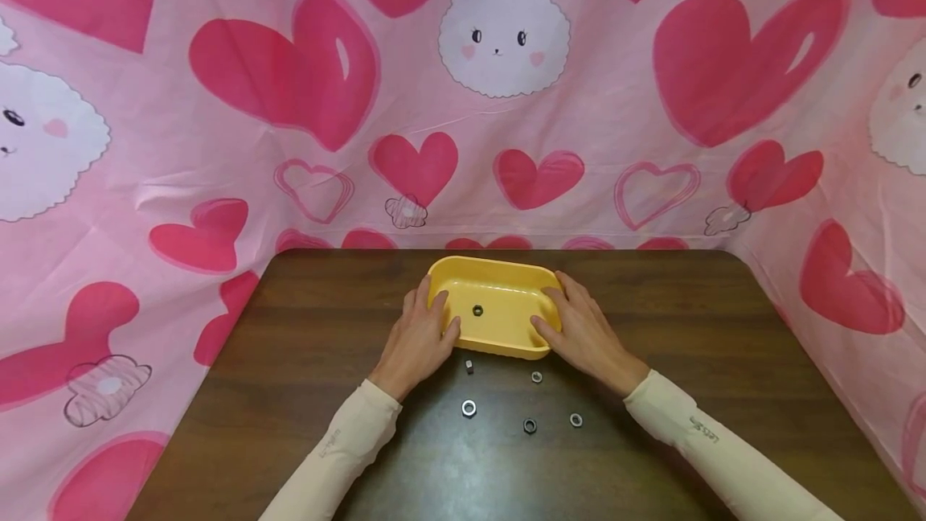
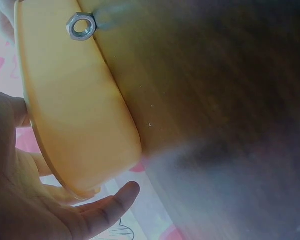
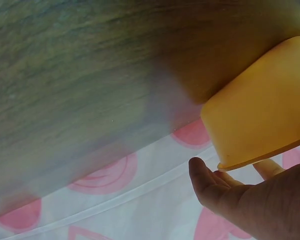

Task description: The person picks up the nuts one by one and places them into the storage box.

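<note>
A yellow plastic tray with rounded corners rests near the back of the table. My left hand grips its left end, the thumb over the front rim and fingers along the side. At the other end my right hand holds the rim, some fingertips inside and others outside. One dark hex nut lies within the tray. Just in front of the tray, a nut stands on its edge; the left wrist view shows a silver nut close before the tray's wall.
More loose nuts lie on the brown wooden table: a small one, a silver one, a dark one and one at the right. Pink heart-and-rabbit cloth hangs behind and at both sides.
</note>
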The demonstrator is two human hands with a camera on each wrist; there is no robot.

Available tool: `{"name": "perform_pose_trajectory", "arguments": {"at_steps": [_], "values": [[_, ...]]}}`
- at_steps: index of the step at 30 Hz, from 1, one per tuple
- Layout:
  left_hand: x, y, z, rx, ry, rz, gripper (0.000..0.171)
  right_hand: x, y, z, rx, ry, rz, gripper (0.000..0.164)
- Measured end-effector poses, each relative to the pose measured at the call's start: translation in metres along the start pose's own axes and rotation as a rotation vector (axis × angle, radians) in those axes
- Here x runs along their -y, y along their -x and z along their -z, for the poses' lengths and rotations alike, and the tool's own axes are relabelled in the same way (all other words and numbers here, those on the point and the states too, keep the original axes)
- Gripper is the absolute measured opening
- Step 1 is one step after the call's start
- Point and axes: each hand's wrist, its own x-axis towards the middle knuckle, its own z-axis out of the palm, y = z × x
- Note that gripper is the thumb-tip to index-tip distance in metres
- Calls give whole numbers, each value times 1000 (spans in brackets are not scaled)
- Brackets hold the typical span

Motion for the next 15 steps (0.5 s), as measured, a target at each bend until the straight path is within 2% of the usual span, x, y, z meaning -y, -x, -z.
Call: {"name": "perform_pose_trajectory", "arguments": {"at_steps": [15], "values": [[-2,4,3,-3,5,-1,60,1,2,2,12,8,23,58]]}}
